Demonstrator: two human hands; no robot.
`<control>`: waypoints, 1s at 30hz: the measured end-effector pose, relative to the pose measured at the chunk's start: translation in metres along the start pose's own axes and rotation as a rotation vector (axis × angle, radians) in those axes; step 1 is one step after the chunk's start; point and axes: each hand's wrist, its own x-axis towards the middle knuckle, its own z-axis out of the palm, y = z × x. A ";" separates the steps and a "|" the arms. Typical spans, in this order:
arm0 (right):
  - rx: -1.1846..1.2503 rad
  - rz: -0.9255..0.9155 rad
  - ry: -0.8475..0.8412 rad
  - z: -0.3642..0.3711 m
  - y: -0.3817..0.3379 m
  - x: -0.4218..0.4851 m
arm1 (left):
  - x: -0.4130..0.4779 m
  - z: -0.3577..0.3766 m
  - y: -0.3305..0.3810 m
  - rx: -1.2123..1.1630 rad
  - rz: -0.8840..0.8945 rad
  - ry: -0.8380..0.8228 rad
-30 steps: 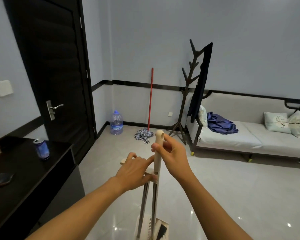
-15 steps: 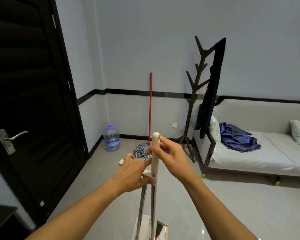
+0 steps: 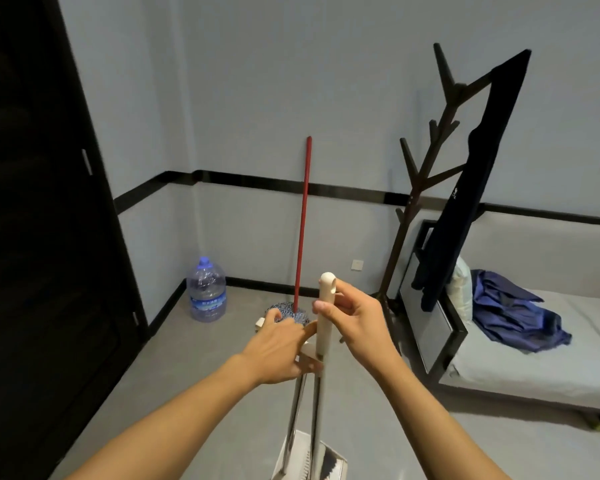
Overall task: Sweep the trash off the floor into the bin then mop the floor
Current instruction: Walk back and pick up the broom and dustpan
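My right hand [image 3: 359, 322] grips the cream top of the broom handle [image 3: 326, 306], which stands upright in front of me. My left hand [image 3: 281, 348] holds the cream handle of the dustpan [image 3: 309, 355] just beside it, fingers wrapped around the crosspiece. Both metal shafts run down to the white dustpan pan [image 3: 309, 459] at the bottom edge, with dark broom bristles inside. A mop with a red pole [image 3: 302, 220] and blue-white head [image 3: 288, 311] leans against the far wall. No bin or trash is in view.
A dark door [image 3: 42, 220] fills the left side. A large water bottle [image 3: 207, 291] stands in the corner. A wooden coat rack [image 3: 426, 174] with a dark garment stands right of the mop, beside a daybed [image 3: 534, 358] with a blue cloth. Grey floor [image 3: 187, 375] lies ahead.
The view has moved forward and right toward the corner; the cabinet and door handle have left the frame. Both hands keep the same hold on the broom and dustpan handles.
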 end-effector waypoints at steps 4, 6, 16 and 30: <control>-0.064 0.008 0.056 -0.012 0.026 0.109 | 0.102 -0.007 -0.062 -0.051 0.057 -0.025; -0.077 -0.003 0.094 -0.019 0.043 0.160 | 0.151 -0.007 -0.089 -0.071 0.085 -0.016; 0.013 0.087 0.252 -0.066 0.175 0.337 | 0.366 0.072 -0.181 -0.082 0.198 0.030; 0.045 0.182 0.302 -0.176 0.346 0.610 | 0.679 0.147 -0.250 -0.413 -0.029 -0.195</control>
